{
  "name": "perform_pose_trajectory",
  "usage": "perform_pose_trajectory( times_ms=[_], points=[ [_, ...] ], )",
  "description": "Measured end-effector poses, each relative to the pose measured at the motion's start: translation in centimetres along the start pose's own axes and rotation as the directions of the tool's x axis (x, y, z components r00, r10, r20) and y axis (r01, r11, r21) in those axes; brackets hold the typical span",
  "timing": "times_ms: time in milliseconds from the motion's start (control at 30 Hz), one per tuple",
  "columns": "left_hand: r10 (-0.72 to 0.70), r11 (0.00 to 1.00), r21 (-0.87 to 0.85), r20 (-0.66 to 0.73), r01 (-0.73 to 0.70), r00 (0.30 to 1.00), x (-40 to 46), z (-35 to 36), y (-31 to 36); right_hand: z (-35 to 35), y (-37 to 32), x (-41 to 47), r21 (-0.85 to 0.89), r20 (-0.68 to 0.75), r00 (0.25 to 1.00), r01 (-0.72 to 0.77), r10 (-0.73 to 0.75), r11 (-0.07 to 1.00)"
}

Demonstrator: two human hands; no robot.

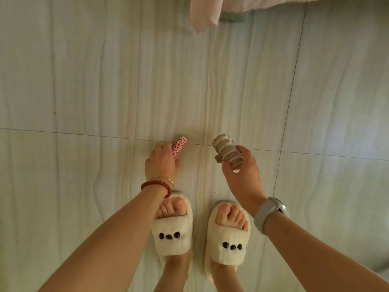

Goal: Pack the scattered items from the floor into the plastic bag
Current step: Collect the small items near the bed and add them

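Red bead bracelet; grey wristband; cream fuzzy slippers with dark button faces.

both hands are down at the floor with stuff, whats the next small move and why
Probably close the left hand round the pink leopard-print clip and lift it: the fingers are on it, but it seems still on the floor tile. The right hand already holds the translucent claw clip. No plastic bag is in view.
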State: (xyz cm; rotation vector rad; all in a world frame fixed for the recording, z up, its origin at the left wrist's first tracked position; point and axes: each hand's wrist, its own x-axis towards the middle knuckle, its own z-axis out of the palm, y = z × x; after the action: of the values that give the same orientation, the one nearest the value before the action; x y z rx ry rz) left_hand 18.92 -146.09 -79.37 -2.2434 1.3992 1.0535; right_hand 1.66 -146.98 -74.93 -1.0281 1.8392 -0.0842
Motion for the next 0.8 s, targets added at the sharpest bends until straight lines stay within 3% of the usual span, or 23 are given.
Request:
perform_pose_trajectory(
  times_ms=[100,267,400,600,800],
  points=[
    [0.015,1.0,-0.008,-0.004,-0.015,1.0,0.9,1.0,-0.1,0.2,1.4,-0.2,0.004,0.01,0.999,-0.039,0.039,0.999],
    [-0.022,0.93,-0.363,0.093,0.054,0.995,-5.2,-3.9,2.8,-4.4,-0.8,-4.8,0.05,0.019,0.996,-0.083,0.082,0.995],
    [0.129,0.885,-0.458,0.059,-0.088,0.99,-13.5,-10.8,6.8,-11.1,-4.4,-11.4,0.122,-0.036,0.996,-0.08,0.085,0.989],
    [0.366,0.85,-0.365,-0.108,-0.379,0.924,-25.5,-21.1,13.1,-21.7,-8.2,-24.1,0.337,-0.248,0.949,-0.106,0.196,0.936],
    [0.547,0.812,-0.21,-0.053,-0.545,0.835,-37.5,-25.3,19.1,-28.2,-5.4,-37.6,0.635,-0.335,0.83,-0.15,0.445,0.758]
  ],
)
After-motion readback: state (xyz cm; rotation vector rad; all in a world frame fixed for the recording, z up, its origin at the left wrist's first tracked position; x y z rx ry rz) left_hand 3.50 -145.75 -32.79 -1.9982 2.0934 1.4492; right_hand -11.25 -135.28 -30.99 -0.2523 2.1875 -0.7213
